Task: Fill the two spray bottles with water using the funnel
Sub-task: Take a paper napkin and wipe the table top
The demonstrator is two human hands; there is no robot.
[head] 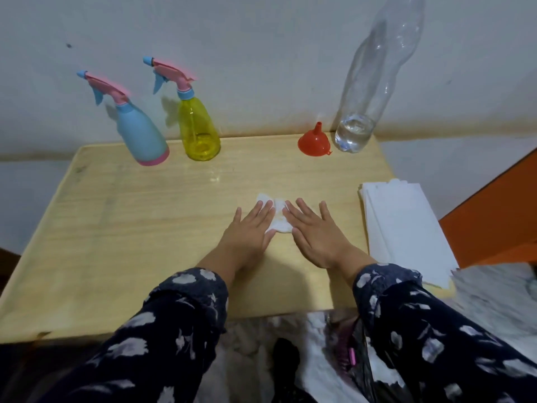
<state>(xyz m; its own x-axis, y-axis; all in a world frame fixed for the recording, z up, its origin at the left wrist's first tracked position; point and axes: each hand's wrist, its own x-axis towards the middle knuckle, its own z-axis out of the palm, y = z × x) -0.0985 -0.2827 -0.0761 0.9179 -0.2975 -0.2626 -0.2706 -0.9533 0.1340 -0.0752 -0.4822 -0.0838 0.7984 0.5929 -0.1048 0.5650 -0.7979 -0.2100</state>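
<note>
A blue spray bottle (142, 132) with a pink trigger head stands at the table's back left. Beside it on the right stands a yellow see-through spray bottle (197, 126), its head screwed on. A red funnel (314, 141) lies mouth-down at the back right. Touching it on the right, a tall clear plastic bottle (369, 82) holds a little water at the bottom. My left hand (250, 231) and my right hand (316, 231) lie flat, fingers spread, on a crumpled white tissue (279, 216) in the table's middle.
The wooden table (116, 228) stands against a white wall. A stack of white paper sheets (406, 228) lies along its right edge. An orange surface (499, 205) is to the right. Cloth and a dark bag lie below the front edge.
</note>
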